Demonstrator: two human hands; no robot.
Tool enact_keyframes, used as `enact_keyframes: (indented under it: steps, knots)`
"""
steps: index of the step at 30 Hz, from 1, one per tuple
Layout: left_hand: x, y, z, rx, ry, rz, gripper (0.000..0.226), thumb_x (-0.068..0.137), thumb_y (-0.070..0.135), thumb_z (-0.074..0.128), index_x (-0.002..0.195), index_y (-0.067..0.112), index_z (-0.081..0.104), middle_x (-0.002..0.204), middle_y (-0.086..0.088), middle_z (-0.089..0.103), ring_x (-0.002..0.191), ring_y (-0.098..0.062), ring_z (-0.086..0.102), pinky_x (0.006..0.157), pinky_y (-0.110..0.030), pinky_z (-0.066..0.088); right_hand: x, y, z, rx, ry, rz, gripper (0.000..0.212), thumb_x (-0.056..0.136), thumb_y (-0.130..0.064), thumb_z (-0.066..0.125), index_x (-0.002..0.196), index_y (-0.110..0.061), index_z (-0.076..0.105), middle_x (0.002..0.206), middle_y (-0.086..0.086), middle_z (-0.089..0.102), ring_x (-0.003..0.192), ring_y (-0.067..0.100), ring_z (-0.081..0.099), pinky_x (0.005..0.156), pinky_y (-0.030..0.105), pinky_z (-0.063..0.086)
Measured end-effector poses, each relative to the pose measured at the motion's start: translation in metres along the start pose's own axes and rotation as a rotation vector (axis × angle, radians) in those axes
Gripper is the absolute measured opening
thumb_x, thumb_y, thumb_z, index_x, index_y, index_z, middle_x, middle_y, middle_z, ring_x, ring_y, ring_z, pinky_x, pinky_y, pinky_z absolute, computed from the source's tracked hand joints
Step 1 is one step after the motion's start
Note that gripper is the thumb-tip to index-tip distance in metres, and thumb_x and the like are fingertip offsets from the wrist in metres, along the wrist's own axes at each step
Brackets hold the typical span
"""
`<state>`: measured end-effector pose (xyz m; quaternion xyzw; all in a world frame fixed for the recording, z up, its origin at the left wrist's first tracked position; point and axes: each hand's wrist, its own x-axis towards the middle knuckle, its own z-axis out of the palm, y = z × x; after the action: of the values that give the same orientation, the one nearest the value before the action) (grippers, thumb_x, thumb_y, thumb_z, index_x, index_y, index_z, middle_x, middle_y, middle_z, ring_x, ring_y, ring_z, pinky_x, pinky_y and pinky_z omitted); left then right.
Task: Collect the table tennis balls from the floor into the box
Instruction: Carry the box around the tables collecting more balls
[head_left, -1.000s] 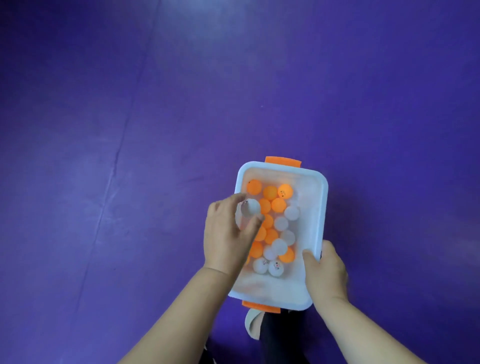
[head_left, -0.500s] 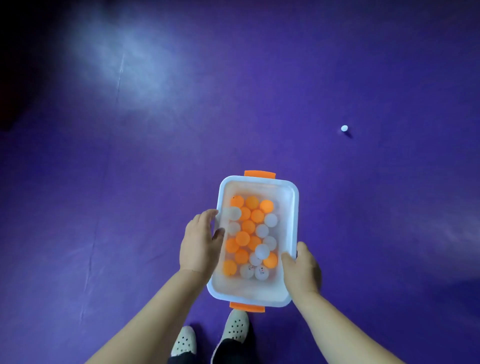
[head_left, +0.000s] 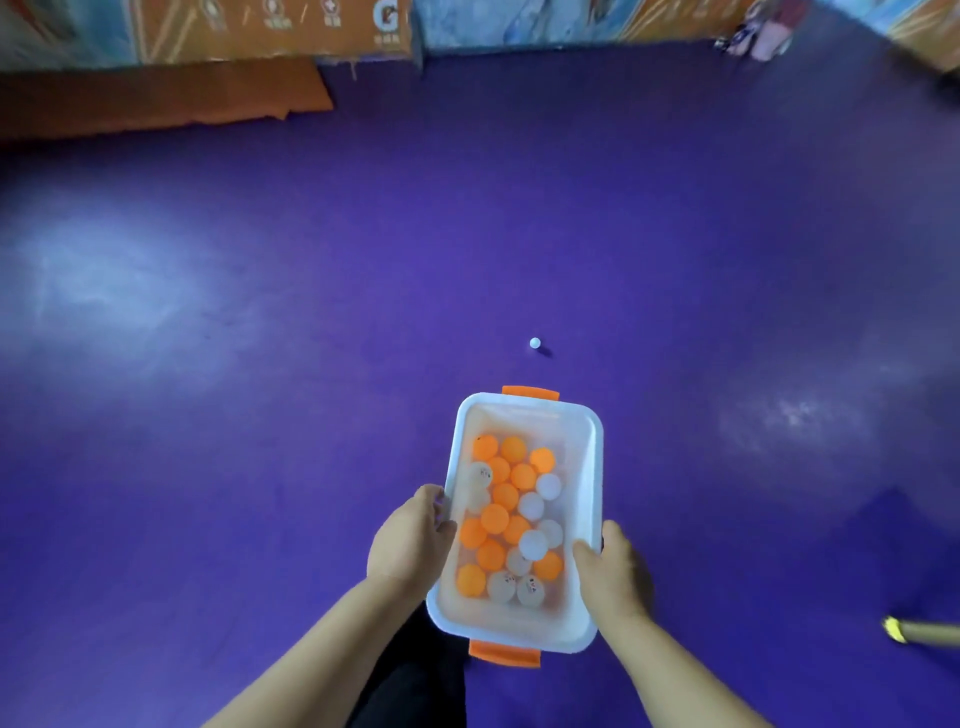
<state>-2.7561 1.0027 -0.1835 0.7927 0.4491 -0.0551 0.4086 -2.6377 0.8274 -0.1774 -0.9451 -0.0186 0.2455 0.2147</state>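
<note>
I carry a white plastic box (head_left: 587, 467) with orange end handles, held above the purple floor. Several orange and white table tennis balls (head_left: 511, 519) lie inside it. My left hand (head_left: 413, 540) grips the box's left rim, thumb over the edge. My right hand (head_left: 610, 574) grips the right rim near the close corner. One white ball (head_left: 535, 342) rests on the floor a short way beyond the box's far end.
Orange and blue barrier boards (head_left: 260, 26) line the far edge of the floor, with an orange mat (head_left: 156, 98) at the far left. Someone's feet (head_left: 753, 41) stand at the far right. A yellow-tipped object (head_left: 898, 630) pokes in at the right edge.
My left hand has left the balls inside the box and taken hold of the left rim. The view has tilted up, and the white floor ball now lies closer, straight ahead.
</note>
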Motion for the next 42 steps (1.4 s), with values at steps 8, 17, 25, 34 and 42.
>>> enact_keyframes:
  steps: [8,17,25,34,42]
  knots:
    - [0.139,0.127,-0.021,0.097,-0.074,0.178,0.026,0.091,0.029,0.047,0.116,0.024,0.054,0.102,0.011,0.063,0.089,-0.015,0.058,0.063,-0.025,0.041,0.116,-0.057,-0.071,0.095,0.138,0.128,0.026,0.086,-0.021,0.053,0.067,-0.017,0.035,0.073,0.005,0.053,0.071,0.032,0.05,0.054,0.032,0.032]
    - [0.306,0.25,0.006,0.183,-0.105,0.28,0.028,0.09,0.022,0.047,0.117,0.021,0.055,0.113,0.007,0.064,0.102,-0.016,0.06,0.076,-0.027,0.047,0.296,-0.087,-0.12,0.187,0.188,0.213,0.026,0.085,-0.02,0.054,0.067,-0.013,0.037,0.069,0.007,0.051,0.07,0.033,0.049,0.051,0.031,0.03]
    - [0.481,0.333,0.088,0.24,-0.148,0.124,0.026,0.09,0.019,0.045,0.114,0.019,0.056,0.116,0.008,0.064,0.101,-0.018,0.061,0.073,-0.028,0.046,0.5,-0.103,-0.137,0.168,0.124,0.315,0.021,0.085,-0.02,0.054,0.071,-0.012,0.041,0.073,0.007,0.053,0.073,0.035,0.053,0.058,0.033,0.036]
    - [0.655,0.338,0.215,0.323,-0.267,0.0,0.034,0.091,0.014,0.041,0.122,0.022,0.052,0.122,0.007,0.059,0.101,-0.019,0.059,0.071,-0.027,0.044,0.686,-0.08,-0.085,0.095,0.111,0.349,0.028,0.086,-0.02,0.057,0.068,-0.013,0.037,0.076,0.014,0.055,0.073,0.038,0.052,0.059,0.036,0.037]
    - [0.807,0.245,0.359,0.522,-0.413,-0.011,0.042,0.093,0.014,0.039,0.133,0.023,0.044,0.129,-0.002,0.047,0.096,-0.025,0.057,0.068,-0.031,0.042,0.81,-0.008,0.046,0.147,0.154,0.495,0.028,0.085,-0.023,0.058,0.071,-0.006,0.04,0.063,0.007,0.048,0.069,0.037,0.05,0.058,0.037,0.035]
